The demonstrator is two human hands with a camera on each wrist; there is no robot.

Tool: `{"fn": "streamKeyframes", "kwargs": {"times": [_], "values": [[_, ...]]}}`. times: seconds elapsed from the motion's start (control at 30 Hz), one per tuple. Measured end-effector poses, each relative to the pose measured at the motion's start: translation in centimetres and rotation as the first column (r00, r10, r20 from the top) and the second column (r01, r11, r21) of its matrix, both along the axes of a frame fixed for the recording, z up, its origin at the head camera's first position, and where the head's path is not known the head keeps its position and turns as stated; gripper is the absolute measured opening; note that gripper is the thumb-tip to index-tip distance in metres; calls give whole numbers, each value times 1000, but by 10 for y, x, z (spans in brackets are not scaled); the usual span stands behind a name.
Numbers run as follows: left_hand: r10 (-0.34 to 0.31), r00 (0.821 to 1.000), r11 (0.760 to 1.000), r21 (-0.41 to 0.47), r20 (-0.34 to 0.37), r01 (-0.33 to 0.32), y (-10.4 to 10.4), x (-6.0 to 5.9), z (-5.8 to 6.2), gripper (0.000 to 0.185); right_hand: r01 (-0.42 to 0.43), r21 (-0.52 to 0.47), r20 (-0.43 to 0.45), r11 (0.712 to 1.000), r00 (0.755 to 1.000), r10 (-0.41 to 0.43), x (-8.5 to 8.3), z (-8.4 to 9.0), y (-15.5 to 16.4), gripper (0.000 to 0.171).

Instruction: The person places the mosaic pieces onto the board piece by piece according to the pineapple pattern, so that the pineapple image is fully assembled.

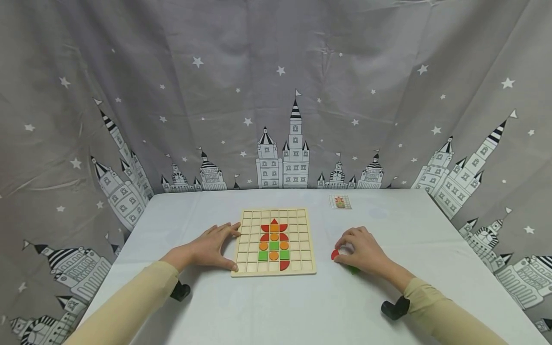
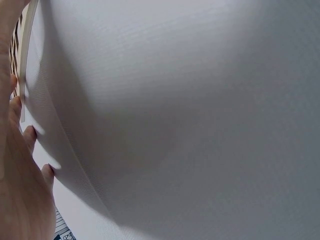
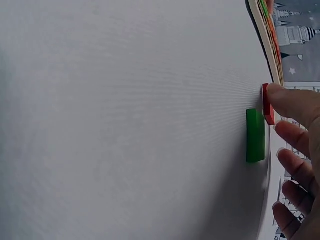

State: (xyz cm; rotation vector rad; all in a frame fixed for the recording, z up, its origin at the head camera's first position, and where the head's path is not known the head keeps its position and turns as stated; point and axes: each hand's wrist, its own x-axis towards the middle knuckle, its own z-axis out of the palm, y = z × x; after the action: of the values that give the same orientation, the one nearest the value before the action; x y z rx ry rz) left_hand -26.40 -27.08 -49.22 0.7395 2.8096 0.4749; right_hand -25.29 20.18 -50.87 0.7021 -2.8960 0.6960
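Note:
A square wooden grid board [image 1: 304,266] lies on the white table, with red, orange and green pieces in its middle columns. My left hand [image 1: 211,247] rests at its left side with fingers spread, thumb at the near corner and fingertips on the edge farther up. To the right of the board, my right hand [image 1: 362,251] pinches a red quarter-round piece [image 1: 334,254] between thumb and index finger. Beneath that hand is a green piece [image 1: 354,270], mostly hidden in the head view. In the right wrist view, the green block [image 3: 255,136] sits right beside the red piece [image 3: 267,104].
A small picture card [image 1: 340,202] with a grid pattern lies beyond the right hand, near the back of the table. Behind the table hangs a grey curtain [image 1: 276,43] printed with castles and stars. A lone red quarter-round [image 1: 284,265] sits in the board's near row.

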Motion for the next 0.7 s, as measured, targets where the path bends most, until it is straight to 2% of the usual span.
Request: {"fn": "streamKeyframes", "kwargs": {"times": [0.1, 0.23, 0.5, 0.7], "values": [[1, 1000, 1000, -2, -2, -1, 0, 0, 0, 106, 11, -7, 13, 1000, 1000, -11, -1, -1, 1, 21], [0, 1000, 1000, -2, 2, 0, 0, 0, 1, 105, -16, -21, 26, 1000, 1000, 17, 0, -1, 1, 15], [1, 1000, 1000, 4, 1, -1, 0, 0, 2, 103, -11, 18, -28, 1000, 1000, 12, 0, 1, -11, 31], [8, 1000, 1000, -2, 7, -8, 1, 0, 1, 103, -40, 20, -30, 999, 999, 41, 0, -1, -17, 19]]}}
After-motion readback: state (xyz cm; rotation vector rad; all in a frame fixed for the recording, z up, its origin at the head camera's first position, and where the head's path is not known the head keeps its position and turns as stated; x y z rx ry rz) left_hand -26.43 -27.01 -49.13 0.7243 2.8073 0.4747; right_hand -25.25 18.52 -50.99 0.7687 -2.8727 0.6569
